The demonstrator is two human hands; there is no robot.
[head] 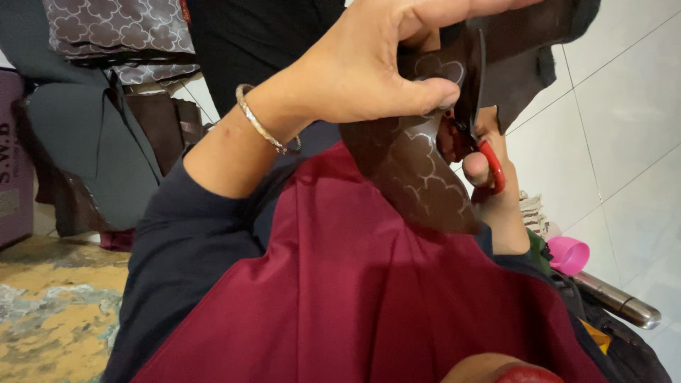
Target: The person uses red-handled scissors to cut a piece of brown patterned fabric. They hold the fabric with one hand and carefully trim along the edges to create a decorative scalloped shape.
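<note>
My left hand (362,71), with a thin metal bangle at the wrist, pinches a dark brown sheet (418,177) printed with a pale cloud-like pattern. The thumb presses on the sheet's upper part. My right hand (500,209) is mostly hidden behind the sheet and grips red-handled scissors (494,167). Their dark blades (474,85) run up along the sheet's right edge, close beside my left thumb. A larger plain brown piece (525,50) hangs behind the blades.
Maroon cloth (355,305) covers my lap below the hands. White floor tiles (624,142) lie to the right, with a pink cap (569,254) and a metal tube (617,301). At left are stacked patterned sheets (120,32), dark grey sheets (92,142) and a purple box (14,170).
</note>
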